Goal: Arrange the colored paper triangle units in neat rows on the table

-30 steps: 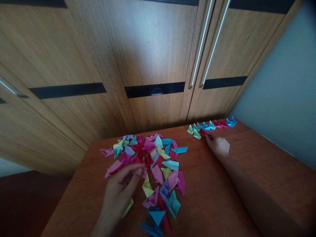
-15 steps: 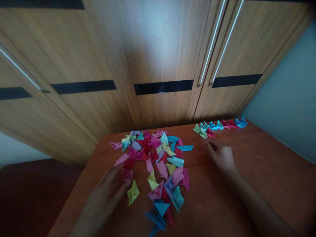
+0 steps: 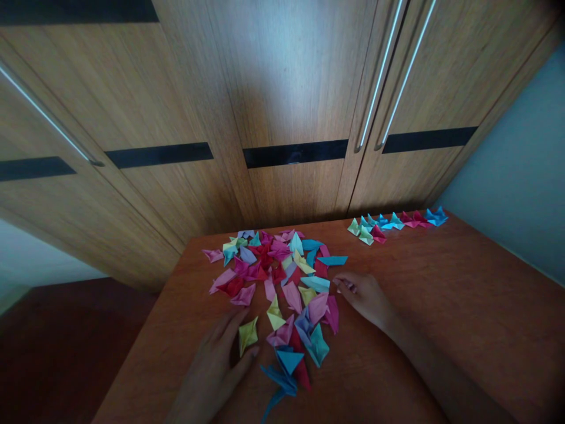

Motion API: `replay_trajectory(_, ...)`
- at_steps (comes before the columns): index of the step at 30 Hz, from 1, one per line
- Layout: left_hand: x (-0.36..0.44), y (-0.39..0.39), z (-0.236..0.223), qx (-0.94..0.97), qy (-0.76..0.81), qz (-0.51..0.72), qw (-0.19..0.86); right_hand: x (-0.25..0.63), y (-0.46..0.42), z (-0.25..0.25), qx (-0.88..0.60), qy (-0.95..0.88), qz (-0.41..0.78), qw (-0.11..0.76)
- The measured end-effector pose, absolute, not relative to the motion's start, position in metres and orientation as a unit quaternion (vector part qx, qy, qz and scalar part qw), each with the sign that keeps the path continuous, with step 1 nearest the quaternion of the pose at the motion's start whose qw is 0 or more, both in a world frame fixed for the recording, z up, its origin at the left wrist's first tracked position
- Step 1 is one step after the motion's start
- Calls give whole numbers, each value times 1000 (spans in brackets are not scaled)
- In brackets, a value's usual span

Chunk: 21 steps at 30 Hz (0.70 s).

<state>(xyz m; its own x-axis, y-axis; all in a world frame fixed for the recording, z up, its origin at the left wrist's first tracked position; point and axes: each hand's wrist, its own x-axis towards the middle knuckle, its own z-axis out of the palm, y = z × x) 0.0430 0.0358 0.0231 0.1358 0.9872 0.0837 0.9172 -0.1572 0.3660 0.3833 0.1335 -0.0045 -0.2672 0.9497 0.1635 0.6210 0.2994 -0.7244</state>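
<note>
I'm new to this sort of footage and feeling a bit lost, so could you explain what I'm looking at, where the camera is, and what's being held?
There's no machine here: a person works bare-handed, and every picture comes from one camera worn on their head, looking forward and down. On the reddish-brown table lies a loose spread of colourful folded papers. A smaller group of folded papers sits at the far right, near the wooden cabinet. The left hand is open, thumb and fingers around a yellow-green piece, without clearly gripping it. The right hand is curled beside a pale blue piece; I can't tell whether it holds anything.
</note>
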Motion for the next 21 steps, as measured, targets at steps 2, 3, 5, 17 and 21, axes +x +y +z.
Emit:
replay_trajectory(2, 46, 38, 20, 754, 628, 158, 105, 383, 134, -4, -524, -748, 278, 297)
replay_trajectory(3, 47, 39, 19, 758, 624, 162, 99, 383, 134, -4, -525, -748, 280, 295)
replay_trajectory(5, 47, 37, 18, 758, 622, 171, 92, 384, 134, -4, -525, -749, 280, 292)
replay_trajectory(17, 36, 31, 31, 697, 666, 223, 146, 384, 134, -3, -515, -748, 290, 302)
replay_trajectory(21, 42, 40, 45, 678, 664, 271, 161, 383, 133, 3, -507, -745, 296, 316)
